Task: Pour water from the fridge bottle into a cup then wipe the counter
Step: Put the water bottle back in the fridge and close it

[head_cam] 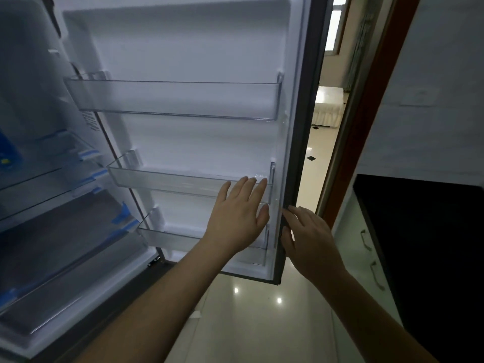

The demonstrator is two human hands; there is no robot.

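Observation:
The fridge door [188, 53] stands wide open, its white inner side facing me. Three clear door bins [172, 99] are on it and they look empty. My left hand [237, 214] is flat and open, fingers spread, against the inner side of the door by the middle bin [167, 180]. My right hand [306, 238] curls around the door's dark outer edge [301, 153]. No bottle or cup shows in this view. The fridge interior [47, 179] at the left has glass shelves with blue trim.
A dark counter [424, 231] runs along the right, with white cabinet drawers and metal handles [366, 241] below. Beyond the door, an open doorway with a brown frame [351, 158] leads to another room. Glossy floor tiles [248, 310] lie beneath the door.

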